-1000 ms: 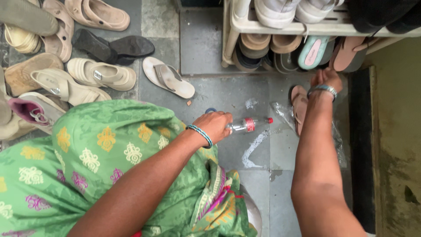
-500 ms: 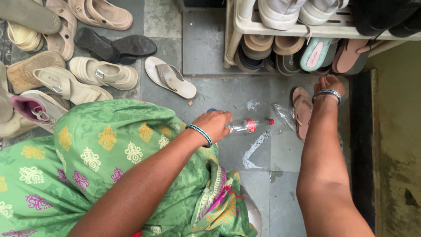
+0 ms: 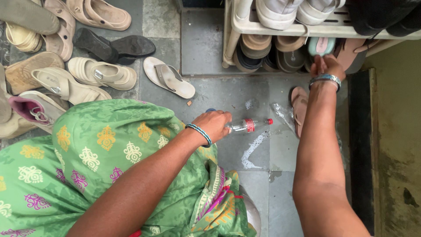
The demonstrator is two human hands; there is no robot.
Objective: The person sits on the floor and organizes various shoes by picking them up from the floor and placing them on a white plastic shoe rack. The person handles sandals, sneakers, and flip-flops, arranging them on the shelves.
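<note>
On the grey stone floor point(image 3: 206, 48), head view: the left hand point(image 3: 215, 125) is clenched around the base of a small clear plastic bottle with a red label band and red cap point(image 3: 247, 125). The bottle lies nearly level just above the floor, cap pointing toward the right arm. A wet white streak point(image 3: 254, 149) marks the tile beneath it. The right hand point(image 3: 326, 66) reaches to the lower tier of a cream plastic shoe rack point(image 3: 239, 26), fingers closed on a mint-green sandal point(image 3: 322, 45) there. A pink slipper point(image 3: 299, 107) lies beside that forearm. Beige sandals point(image 3: 103, 73) lie well apart, beyond the green patterned garment point(image 3: 101, 162).
</note>
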